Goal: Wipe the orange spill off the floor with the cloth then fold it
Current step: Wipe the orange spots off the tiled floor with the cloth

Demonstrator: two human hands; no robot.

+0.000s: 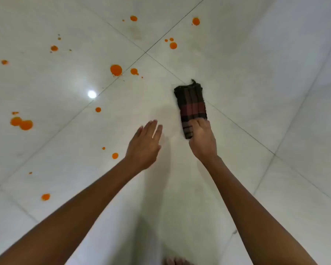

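Toes (177,262): just showing at the bottom edge, blurred, on the white tile floor (256,73).
Left hand (144,144): fingers straight and a little apart, holding nothing, out over bare tile just left of the cloth.
Right hand (203,136): down on the near end of the plaid cloth (191,104), fingers bent over that end and apparently gripping it.
Cloth's place: lying flat on the floor as a narrow, dark folded strip, running away from the person, right of the tile-joint crossing and apart from every orange spot.
Orange spill (116,70): round drops scattered over the left and far tiles, all looking whole and unsmeared; a joined pair lies far left, and two small ones are near the left wrist.
Step in hand: taking hold of the cloth, I'd say; wiping not yet begun.
Next move calls for: carrying the cloth leftward to the nearest drops and pressing it flat, probably opening a fold for more surface.
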